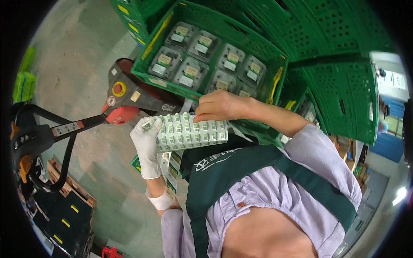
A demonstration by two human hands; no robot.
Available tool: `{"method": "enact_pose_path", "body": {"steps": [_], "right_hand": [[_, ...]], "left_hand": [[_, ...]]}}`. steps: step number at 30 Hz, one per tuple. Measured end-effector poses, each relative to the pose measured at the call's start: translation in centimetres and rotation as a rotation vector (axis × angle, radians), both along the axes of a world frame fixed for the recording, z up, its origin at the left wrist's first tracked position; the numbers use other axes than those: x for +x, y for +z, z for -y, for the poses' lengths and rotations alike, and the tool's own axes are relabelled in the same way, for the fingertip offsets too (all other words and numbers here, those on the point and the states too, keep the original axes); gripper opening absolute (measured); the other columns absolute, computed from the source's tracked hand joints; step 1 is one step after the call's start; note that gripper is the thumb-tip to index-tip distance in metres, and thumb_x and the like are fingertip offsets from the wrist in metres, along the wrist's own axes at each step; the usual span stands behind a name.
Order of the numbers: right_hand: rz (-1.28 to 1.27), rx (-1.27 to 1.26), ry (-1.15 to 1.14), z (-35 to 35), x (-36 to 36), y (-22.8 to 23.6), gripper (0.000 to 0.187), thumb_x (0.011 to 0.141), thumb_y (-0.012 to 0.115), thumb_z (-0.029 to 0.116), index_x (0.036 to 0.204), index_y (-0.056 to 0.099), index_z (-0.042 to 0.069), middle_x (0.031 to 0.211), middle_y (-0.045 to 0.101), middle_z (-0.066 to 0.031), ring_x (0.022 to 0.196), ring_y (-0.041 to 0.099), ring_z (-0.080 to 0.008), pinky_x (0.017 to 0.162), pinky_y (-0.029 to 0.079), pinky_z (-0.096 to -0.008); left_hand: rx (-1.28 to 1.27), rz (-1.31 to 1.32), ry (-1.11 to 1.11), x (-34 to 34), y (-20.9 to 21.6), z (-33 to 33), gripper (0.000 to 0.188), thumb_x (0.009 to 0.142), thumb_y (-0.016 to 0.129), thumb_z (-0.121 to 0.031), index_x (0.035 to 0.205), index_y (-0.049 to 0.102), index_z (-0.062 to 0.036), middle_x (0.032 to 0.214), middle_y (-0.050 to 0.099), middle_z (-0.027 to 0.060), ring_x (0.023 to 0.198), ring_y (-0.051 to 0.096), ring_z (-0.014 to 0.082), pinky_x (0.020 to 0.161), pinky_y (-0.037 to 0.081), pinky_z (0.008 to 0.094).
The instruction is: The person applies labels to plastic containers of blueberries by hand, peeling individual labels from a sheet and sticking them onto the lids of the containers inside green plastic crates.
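Note:
In front of my apron, my left hand (148, 144), in a white glove, grips one end of a wide roll of stickers (191, 134). Rows of small green-and-white stickers cover it, and some lift at their edges. My bare right hand (220, 105) bends over the upper edge of the roll, fingers curled and pressed together, the tips touching the stickers. Whether a sticker is between those fingertips is hidden. Just beyond, a green crate (180, 88) holds several clear plastic boxes (191, 73) with labels on their lids.
A pallet truck's red-and-black body (122, 96) and its handle (64, 129) stand at the left. Stacked green crates (340, 30) rise at the far right. A wooden pallet (71, 185) with dark crates is at lower left. A strip of labels (173, 170) hangs below the roll.

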State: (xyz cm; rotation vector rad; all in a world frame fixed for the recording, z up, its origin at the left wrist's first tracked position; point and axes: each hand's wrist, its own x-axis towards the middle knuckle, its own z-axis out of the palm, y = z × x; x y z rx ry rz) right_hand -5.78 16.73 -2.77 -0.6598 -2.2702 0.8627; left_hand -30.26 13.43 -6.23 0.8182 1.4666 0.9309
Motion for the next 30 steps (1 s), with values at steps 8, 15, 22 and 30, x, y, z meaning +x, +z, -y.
{"method": "enact_pose_path", "body": {"steps": [8, 15, 22, 30], "right_hand": [[-0.075, -1.086, -1.297, 5.5, 13.3, -12.1, 0.026, 0.079, 0.066, 0.028, 0.085, 0.066, 0.002, 0.076, 0.062, -0.0045, 0.059, 0.054, -0.0120, 0.047, 0.045, -0.0268], [-0.019, -1.278, -1.784, 8.9, 22.5, -22.6, 0.022, 0.076, 0.068, 0.016, 0.088, 0.065, -0.001, 0.064, 0.058, -0.0097, 0.044, 0.047, -0.0178, 0.040, 0.040, -0.0321], [-0.104, -1.380, -1.748, 10.7, 19.8, -25.9, 0.018, 0.073, 0.070, 0.014, 0.082, 0.063, 0.000, 0.058, 0.054, -0.0032, 0.044, 0.044, -0.0110, 0.037, 0.035, -0.0244], [0.758, -1.013, -1.431, 8.7, 19.7, -26.2, 0.038, 0.073, 0.066, 0.034, 0.079, 0.065, -0.004, 0.072, 0.061, -0.0200, 0.056, 0.060, -0.0284, 0.053, 0.048, -0.0365]], "left_hand": [[-0.129, 0.083, -0.007, -0.5, -4.1, 3.0, 0.008, 0.076, 0.062, 0.002, 0.084, 0.060, 0.0025, 0.076, 0.060, 0.0022, 0.066, 0.053, 0.0071, 0.062, 0.043, 0.0205], [-0.122, 0.067, -0.069, 0.7, -2.6, -2.9, 0.007, 0.076, 0.063, 0.002, 0.083, 0.059, 0.0019, 0.075, 0.059, 0.0014, 0.066, 0.052, 0.0067, 0.061, 0.043, 0.0196], [-0.071, 0.005, -0.207, 3.3, -0.5, -6.6, 0.007, 0.077, 0.062, 0.001, 0.083, 0.059, 0.0019, 0.076, 0.059, 0.0015, 0.066, 0.051, 0.0064, 0.062, 0.042, 0.0194], [-0.126, -0.067, -0.238, 5.3, -0.2, -7.7, 0.008, 0.076, 0.062, 0.001, 0.084, 0.060, 0.0016, 0.077, 0.060, 0.0025, 0.067, 0.052, 0.0070, 0.063, 0.043, 0.0200]]}}
